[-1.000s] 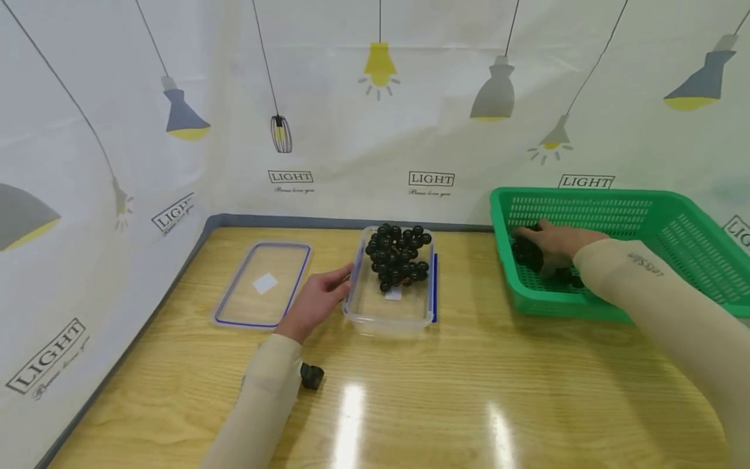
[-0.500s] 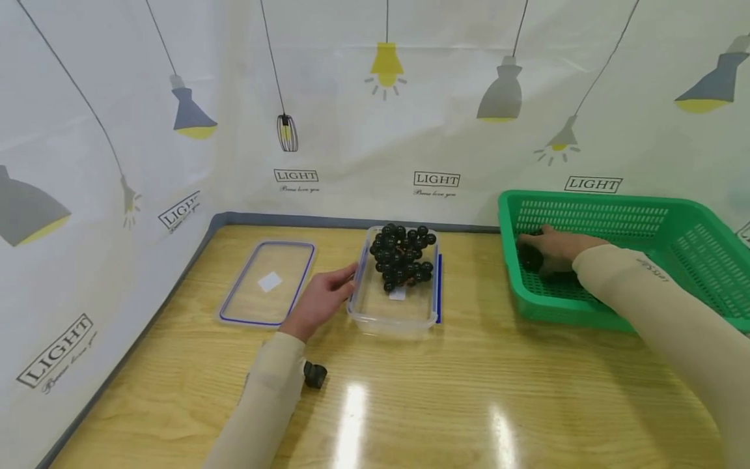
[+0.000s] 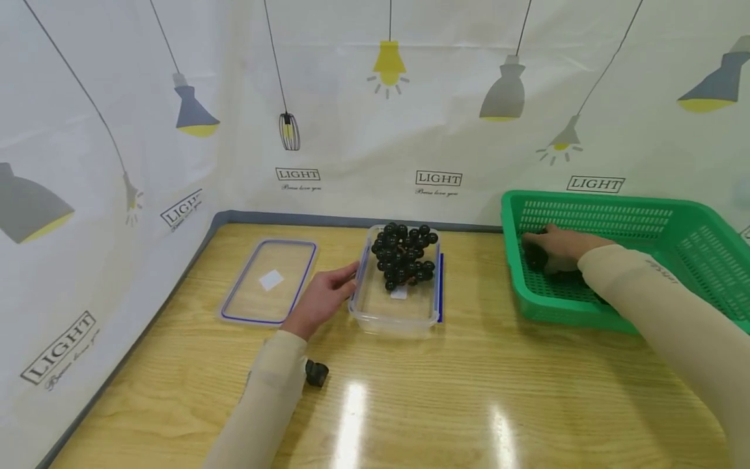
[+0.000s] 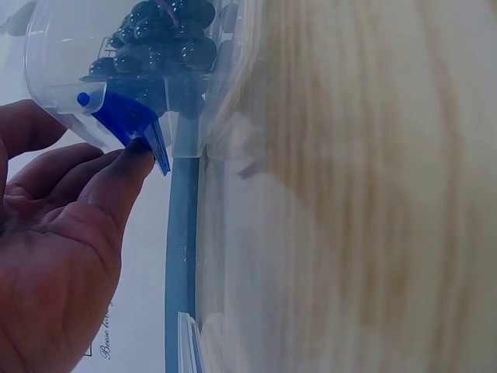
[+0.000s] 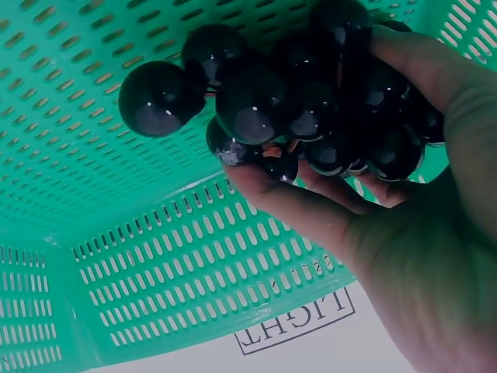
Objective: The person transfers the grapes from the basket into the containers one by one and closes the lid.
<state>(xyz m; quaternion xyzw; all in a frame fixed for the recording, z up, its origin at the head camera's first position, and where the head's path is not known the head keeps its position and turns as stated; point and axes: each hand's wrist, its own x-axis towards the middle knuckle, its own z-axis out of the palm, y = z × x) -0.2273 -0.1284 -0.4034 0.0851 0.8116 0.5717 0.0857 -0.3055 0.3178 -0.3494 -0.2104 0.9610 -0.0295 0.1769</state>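
In the head view my left hand is at the left side of a clear plastic food container. The left wrist view shows a fingertip against the container's blue latch flap, the fingers fairly straight along the wall. A bunch of black grapes lies in the container, heaped above its rim at the back. Inside the green basket, toward its left end, my right hand holds another bunch of black grapes, thumb on one side and fingers on the other.
A clear lid with a blue seal lies flat left of the container. Another blue latch flap sticks out on the container's right side. A wall sheet printed with lamps stands behind the wooden table.
The head view has shifted slightly, so everything sits a little further right. My right hand has closed over the grapes in the basket. The left hand stays at the container.
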